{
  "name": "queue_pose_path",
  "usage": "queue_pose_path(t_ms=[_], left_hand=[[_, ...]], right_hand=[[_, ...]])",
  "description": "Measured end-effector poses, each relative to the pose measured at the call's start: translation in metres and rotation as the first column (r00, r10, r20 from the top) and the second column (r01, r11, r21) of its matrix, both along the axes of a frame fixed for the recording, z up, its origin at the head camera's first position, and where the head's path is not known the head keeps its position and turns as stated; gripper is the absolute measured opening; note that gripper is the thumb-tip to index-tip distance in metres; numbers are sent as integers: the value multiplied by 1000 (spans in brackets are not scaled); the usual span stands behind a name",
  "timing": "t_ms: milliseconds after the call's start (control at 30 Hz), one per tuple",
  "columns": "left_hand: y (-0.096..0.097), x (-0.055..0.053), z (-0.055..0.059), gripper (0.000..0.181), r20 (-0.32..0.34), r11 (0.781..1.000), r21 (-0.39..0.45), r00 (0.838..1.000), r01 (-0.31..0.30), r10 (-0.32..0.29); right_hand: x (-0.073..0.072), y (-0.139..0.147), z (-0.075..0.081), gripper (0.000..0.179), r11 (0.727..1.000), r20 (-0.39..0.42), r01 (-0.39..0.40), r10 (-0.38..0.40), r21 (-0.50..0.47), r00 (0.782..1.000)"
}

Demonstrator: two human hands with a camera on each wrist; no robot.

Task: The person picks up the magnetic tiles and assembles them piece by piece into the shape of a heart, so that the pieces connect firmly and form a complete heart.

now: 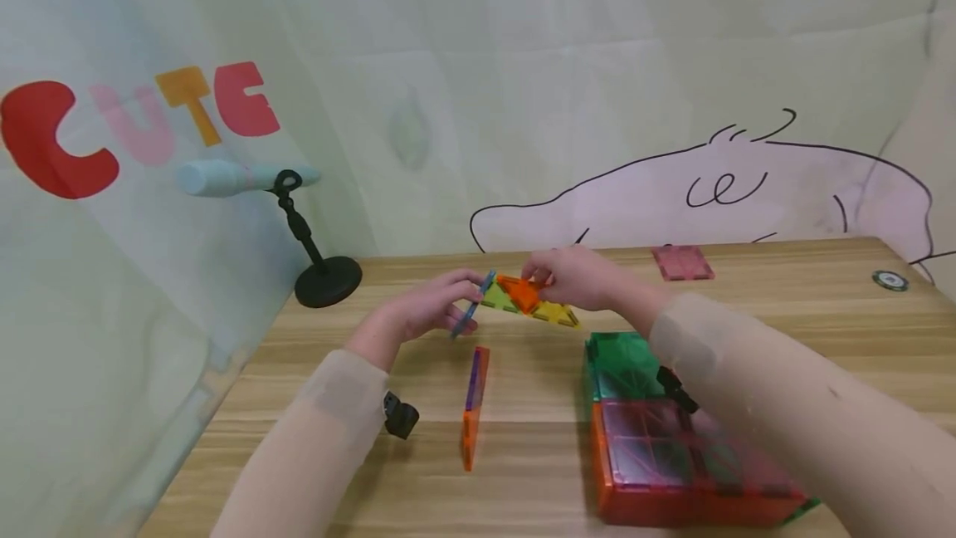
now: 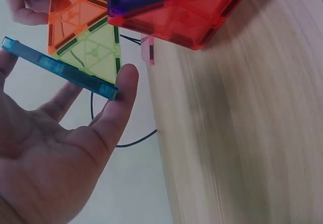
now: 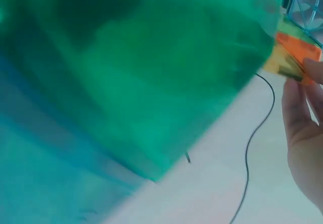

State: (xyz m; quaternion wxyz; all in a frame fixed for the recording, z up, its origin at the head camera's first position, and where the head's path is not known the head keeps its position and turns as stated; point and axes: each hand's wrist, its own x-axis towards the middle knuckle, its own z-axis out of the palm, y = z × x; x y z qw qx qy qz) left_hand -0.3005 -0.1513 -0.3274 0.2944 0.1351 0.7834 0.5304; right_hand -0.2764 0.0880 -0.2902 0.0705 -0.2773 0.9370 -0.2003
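Observation:
My left hand (image 1: 429, 305) holds a blue magnetic tile (image 1: 472, 305) by its edges, between thumb and fingers. In the left wrist view this blue tile (image 2: 60, 70) shows edge-on. Beside it runs a row of triangular tiles: light green (image 1: 496, 297), orange (image 1: 514, 289) and yellow (image 1: 556, 313). The green one meets the blue tile. My right hand (image 1: 578, 276) pinches the orange triangle, fingertips covering part of it; in the right wrist view, the thumb and fingers (image 3: 298, 103) grip it close to the yellow tile.
Nearer me, purple (image 1: 474, 380) and orange (image 1: 468, 438) tiles stand on edge. A large block of green (image 1: 623, 364) and pink (image 1: 646, 442) tiles sits under my right forearm. Farther back are a pink tile (image 1: 683, 263), a round chip (image 1: 890, 281) and a black stand (image 1: 329, 281).

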Motion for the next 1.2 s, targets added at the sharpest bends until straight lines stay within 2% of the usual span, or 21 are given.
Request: queue_pose_path(t_ms=[233, 400, 567, 733, 867, 1033, 1133, 1200], left_hand=[[0, -4, -1, 48, 9, 999, -15, 999, -32, 32], [-4, -8, -12, 48, 32, 999, -39, 999, -16, 17], [-7, -10, -18, 45, 23, 997, -72, 1000, 2, -1], [-6, -6, -18, 47, -27, 986, -168, 1000, 9, -13], [-4, -4, -18, 46, -72, 968, -252, 997, 12, -31], [0, -6, -23, 42, -153, 935, -351, 983, 45, -105], [-1, -6, -27, 41, -182, 920, -387, 974, 53, -133], [-2, -6, -28, 41, -183, 923, -382, 976, 44, -122]], right_hand=[[-14, -3, 8, 32, 998, 72, -14, 10, 59, 997], [-24, -6, 0, 30, 993, 97, -39, 28, 109, 995], [-27, -13, -8, 31, 983, 120, -79, 59, 165, 991], [-27, -17, -9, 27, 970, 115, -103, 80, 218, 990], [-25, -19, -11, 25, 952, 104, -137, 112, 275, 988], [-24, -19, -15, 25, 933, 92, -167, 145, 319, 985], [-23, -18, -16, 24, 927, 64, -191, 180, 322, 982], [-22, -18, -17, 26, 926, 53, -199, 192, 320, 980]])
